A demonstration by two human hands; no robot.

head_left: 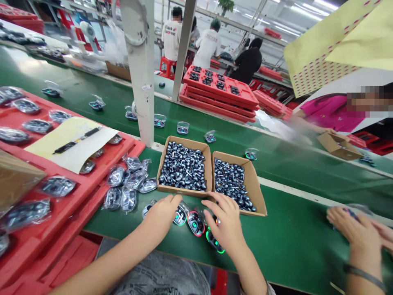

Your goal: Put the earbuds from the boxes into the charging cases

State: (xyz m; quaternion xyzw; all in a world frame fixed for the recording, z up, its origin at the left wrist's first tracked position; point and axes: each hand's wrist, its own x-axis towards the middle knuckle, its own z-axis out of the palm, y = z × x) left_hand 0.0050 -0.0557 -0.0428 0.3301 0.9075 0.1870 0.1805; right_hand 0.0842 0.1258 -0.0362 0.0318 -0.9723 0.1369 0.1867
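Observation:
Several small oval cases lie open in a row on the green table, among them a red-lit case point(195, 223) and a green-lit case point(215, 241). My left hand point(162, 215) is over the left end of the row, its fingers bent down at a case; what its fingertips hold is hidden. My right hand point(224, 217) hovers over the right part of the row with fingers spread, just in front of the boxes. Behind the hands stand a left cardboard box point(184, 191) and a right cardboard box point(259, 188), both filled with dark glossy earbuds.
Bagged cases point(129, 180) lie left of the boxes, beside stacked red trays point(123, 157) with a paper and pen on top. A white post point(145, 90) rises behind. Open cases stand on the green belt point(227, 143). A co-worker's hands point(356, 229) are at the right.

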